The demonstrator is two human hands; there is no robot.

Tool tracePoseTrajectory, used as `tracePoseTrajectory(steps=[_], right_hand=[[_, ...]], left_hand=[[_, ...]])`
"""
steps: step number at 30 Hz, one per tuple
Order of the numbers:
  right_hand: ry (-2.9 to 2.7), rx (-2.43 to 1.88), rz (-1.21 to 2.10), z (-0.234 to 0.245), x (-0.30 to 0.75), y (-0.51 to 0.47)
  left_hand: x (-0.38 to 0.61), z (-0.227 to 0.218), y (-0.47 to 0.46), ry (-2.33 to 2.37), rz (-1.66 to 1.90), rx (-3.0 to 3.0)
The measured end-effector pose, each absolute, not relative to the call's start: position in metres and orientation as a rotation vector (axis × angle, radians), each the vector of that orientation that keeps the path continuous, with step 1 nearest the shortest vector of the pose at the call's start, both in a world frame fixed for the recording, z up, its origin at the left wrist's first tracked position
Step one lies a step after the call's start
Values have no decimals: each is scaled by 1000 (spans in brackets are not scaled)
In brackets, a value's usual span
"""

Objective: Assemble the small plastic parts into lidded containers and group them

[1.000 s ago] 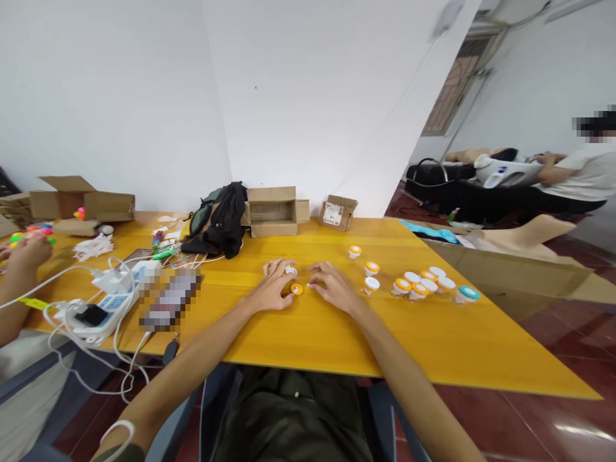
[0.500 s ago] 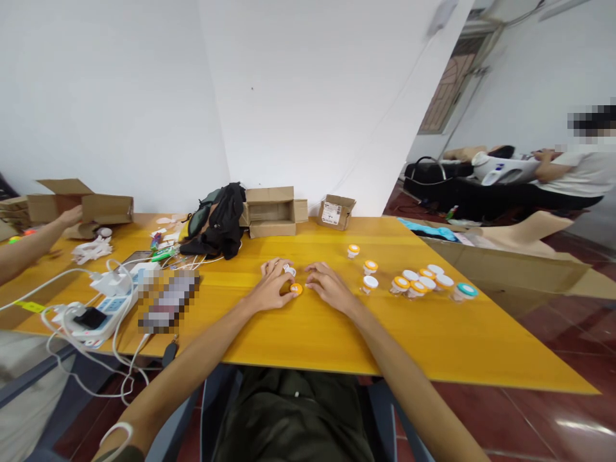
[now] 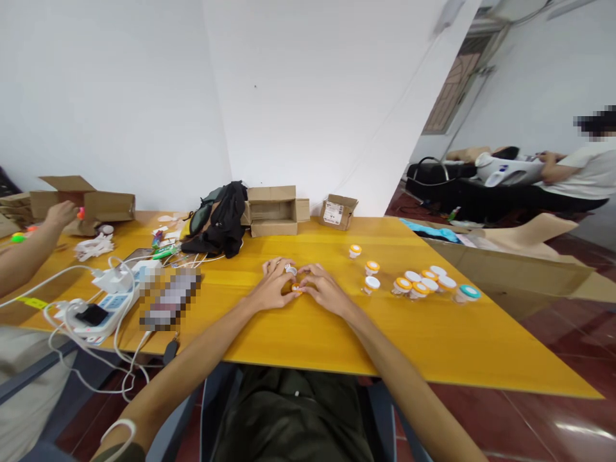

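Near the middle of the table, my left hand [image 3: 275, 286] curls round a small orange-and-white lid [image 3: 297, 289], its thumb against the near edge. My right hand [image 3: 325, 289] pinches the same lid from the right, with its fingertips close to those of my left hand. Just beyond, beside my left fingers, is a small white-topped piece [image 3: 290, 270], partly hidden. Whether a cup sits under the orange lid cannot be made out. To the right stand several small clear cups with lids: an orange-lidded cup [image 3: 372, 267], a white-lidded cup [image 3: 371, 284] and a teal-lidded cup [image 3: 466, 293].
At the back are an open cardboard box [image 3: 273, 226], a smaller box [image 3: 338, 212] and a black bag [image 3: 222, 221]. A power strip [image 3: 113, 301] with white cables and a phone [image 3: 172, 298] lie left. Another person's hand [image 3: 62, 213] is at the far left.
My right hand has moved left and closed on the orange lid beside my left hand. At the far left, the other person's hand now holds something pinkish-red.
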State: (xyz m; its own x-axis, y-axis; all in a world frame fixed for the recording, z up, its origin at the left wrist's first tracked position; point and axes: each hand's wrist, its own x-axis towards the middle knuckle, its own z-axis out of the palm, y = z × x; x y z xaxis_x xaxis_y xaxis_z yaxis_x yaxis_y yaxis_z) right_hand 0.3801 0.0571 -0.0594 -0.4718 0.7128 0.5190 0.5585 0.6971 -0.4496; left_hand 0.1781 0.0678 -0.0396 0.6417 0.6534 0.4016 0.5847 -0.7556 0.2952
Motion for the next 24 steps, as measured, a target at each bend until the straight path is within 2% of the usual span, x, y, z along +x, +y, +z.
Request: tracePoseTrajectory(steps=[24], right_hand=[[-2192, -1025, 277, -58, 379, 55]], left_hand=[[179, -38, 68, 1004, 733, 2724]])
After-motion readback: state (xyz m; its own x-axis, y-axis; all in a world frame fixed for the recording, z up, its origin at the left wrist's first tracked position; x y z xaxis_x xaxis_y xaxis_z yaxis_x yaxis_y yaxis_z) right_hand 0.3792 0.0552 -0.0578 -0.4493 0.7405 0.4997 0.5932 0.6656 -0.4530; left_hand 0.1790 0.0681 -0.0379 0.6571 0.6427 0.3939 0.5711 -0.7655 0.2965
